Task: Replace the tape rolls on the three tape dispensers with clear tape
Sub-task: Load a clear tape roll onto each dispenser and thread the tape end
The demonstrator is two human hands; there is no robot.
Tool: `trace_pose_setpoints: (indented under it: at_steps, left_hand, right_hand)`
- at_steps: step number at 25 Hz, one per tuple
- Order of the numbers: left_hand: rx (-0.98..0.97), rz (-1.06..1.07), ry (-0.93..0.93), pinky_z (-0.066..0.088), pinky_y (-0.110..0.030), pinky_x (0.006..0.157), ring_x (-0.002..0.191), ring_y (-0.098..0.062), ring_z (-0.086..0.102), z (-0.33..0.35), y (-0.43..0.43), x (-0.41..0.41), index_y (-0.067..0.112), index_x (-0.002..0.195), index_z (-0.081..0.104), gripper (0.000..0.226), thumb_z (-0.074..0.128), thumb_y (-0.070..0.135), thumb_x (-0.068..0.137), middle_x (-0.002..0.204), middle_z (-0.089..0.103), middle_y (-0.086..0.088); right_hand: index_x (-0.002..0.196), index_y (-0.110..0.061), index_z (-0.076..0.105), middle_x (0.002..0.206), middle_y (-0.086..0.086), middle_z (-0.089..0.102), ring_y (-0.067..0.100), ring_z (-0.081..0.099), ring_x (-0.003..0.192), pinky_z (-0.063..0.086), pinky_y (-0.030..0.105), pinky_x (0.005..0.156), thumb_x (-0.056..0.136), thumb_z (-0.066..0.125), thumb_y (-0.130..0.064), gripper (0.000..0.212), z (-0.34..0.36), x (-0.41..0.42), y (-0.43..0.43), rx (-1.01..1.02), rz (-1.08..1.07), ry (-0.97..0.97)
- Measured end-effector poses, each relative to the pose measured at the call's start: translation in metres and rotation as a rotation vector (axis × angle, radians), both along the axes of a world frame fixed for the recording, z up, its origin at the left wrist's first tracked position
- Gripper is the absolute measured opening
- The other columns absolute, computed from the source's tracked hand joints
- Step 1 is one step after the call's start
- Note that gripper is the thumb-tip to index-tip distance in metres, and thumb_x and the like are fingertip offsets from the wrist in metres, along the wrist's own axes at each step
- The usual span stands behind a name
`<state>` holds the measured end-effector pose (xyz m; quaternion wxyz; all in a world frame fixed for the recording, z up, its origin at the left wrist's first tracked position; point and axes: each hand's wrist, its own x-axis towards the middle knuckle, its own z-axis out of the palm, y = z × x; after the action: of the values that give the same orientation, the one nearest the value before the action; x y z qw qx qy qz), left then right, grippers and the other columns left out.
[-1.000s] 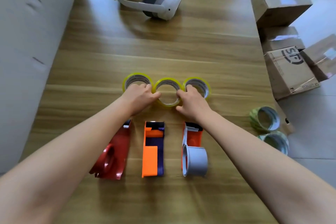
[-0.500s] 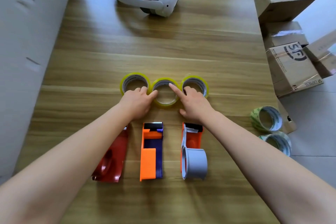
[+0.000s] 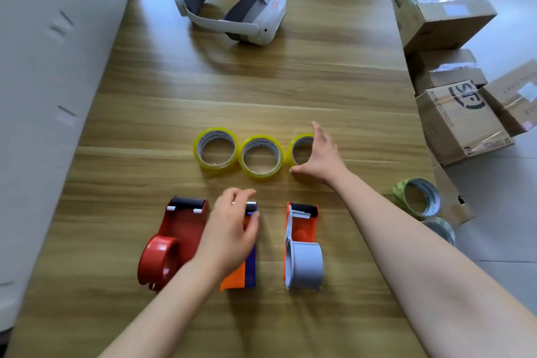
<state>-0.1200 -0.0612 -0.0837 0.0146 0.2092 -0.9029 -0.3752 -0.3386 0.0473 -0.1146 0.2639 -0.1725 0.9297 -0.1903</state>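
Wooden table, tape items.
Left hand curled on middle dispenser; right hand spread open at right tape roll.

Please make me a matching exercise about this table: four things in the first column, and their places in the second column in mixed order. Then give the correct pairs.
Column one
1. red dispenser
2. orange and purple dispenser
3. right clear tape roll
4. headset

Column two
A. at the far end of the table
B. under the left hand
C. leftmost in the near row, untouched
D. partly hidden by the right hand

Pairs: 1-C, 2-B, 3-D, 4-A
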Motion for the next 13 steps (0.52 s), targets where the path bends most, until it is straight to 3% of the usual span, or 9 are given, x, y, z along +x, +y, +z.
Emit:
trace_pose_setpoints:
  at_steps: [3,6,10,13]
  left_hand:
    - [0.054,-0.108,-0.014,0.038,-0.022,0.095,0.108,-0.019,0.054,-0.002,0.026,0.017,0.011,0.118,0.057,0.045,0.042,0.036,0.084,0.113,0.055,-0.004]
    - [0.168,0.006,-0.029,0.039,-0.019,0.089,0.102,-0.015,0.055,-0.002,0.047,0.018,0.013,0.112,0.059,0.029,0.056,0.026,0.087,0.105,0.056,0.001]
    - [0.451,0.22,-0.217,0.046,-0.024,0.076,0.087,-0.017,0.058,0.002,0.067,0.009,0.016,0.091,0.057,0.02,0.067,0.031,0.081,0.094,0.061,-0.004]
    - [0.534,0.228,-0.367,0.047,-0.026,0.073,0.085,-0.017,0.06,-0.003,0.079,0.011,0.013,0.088,0.058,0.025,0.068,0.034,0.08,0.092,0.063,-0.004]
  right_hand:
    - [0.15,-0.014,0.005,0.148,0.019,0.026,0.035,0.027,0.138,0.026,0.039,0.114,0.058,0.086,-0.034,0.124,0.003,0.002,0.023,-0.024,-0.149,-0.006]
    - [0.148,-0.007,0.018,0.149,0.015,0.029,0.027,0.029,0.139,0.026,0.033,0.113,0.06,0.085,-0.031,0.113,0.02,0.001,0.053,-0.074,-0.269,-0.019]
    - [0.127,-0.015,0.049,0.126,0.004,0.056,0.02,0.053,0.113,0.043,0.03,0.091,0.064,0.083,-0.031,0.073,0.049,0.025,0.092,-0.248,-0.417,-0.167]
    - [0.13,-0.024,0.044,0.121,0.0,0.05,0.019,0.051,0.106,0.045,0.033,0.08,0.071,0.078,-0.03,0.068,0.066,0.057,0.122,-0.38,-0.531,-0.354]
